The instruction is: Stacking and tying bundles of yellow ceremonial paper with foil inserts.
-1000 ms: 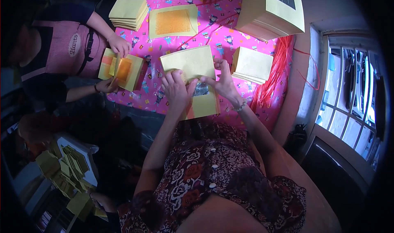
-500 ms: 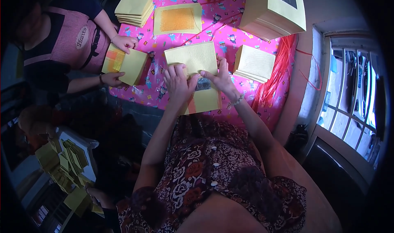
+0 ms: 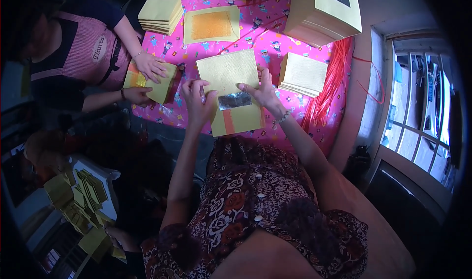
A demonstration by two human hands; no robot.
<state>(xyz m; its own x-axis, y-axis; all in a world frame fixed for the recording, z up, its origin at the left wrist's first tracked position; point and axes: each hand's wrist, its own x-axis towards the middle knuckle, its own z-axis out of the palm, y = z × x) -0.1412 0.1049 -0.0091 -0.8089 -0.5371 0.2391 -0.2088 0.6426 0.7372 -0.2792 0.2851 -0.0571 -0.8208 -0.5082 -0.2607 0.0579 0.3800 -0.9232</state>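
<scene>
Yellow paper [image 3: 228,66] lies in front of me on the pink table. Lower on it are a silver foil patch [image 3: 235,101] and an orange strip, on a smoother yellow part that may be a separate sheet. At its right edge, my right hand [image 3: 266,89] grips the paper, thumb on top and fingers mostly hidden past the edge. By the left edge, my left hand [image 3: 197,101] has loosely curved fingers, with a gap between thumb and forefinger. Whether its thumb touches the paper is unclear.
A co-worker's hands [image 3: 150,66] rest on another yellow paper stack [image 3: 166,82] at left. Smaller stacks [image 3: 160,13] [image 3: 302,72] stand around, with a tall one [image 3: 314,20] at far right. An orange-patched sheet [image 3: 211,24] lies behind; red strands [image 3: 329,82] hang along the right edge.
My left hand has moved left off the paper's middle, uncovering more of the silver patch. My right hand stays at the right edge. The co-worker's upper hand now lies flat over their stack.
</scene>
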